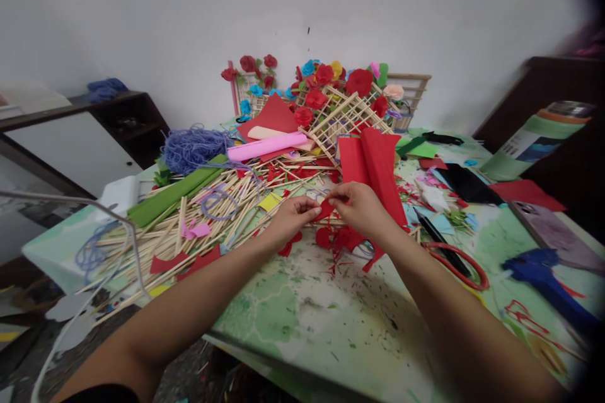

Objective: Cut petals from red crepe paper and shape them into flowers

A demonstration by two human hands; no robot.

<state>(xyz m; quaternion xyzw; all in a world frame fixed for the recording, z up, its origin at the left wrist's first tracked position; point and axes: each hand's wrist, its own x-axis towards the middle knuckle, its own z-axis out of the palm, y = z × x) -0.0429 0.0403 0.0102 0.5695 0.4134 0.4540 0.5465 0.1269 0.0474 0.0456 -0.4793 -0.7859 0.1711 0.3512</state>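
I see both hands meet over the table (331, 321). The left hand (293, 217) and the right hand (362, 208) pinch together one small red paper piece (326, 209), fingertips closed on it. This piece is just in front of the folded red paper sheet (373, 167), right of the wooden sticks (212, 214).
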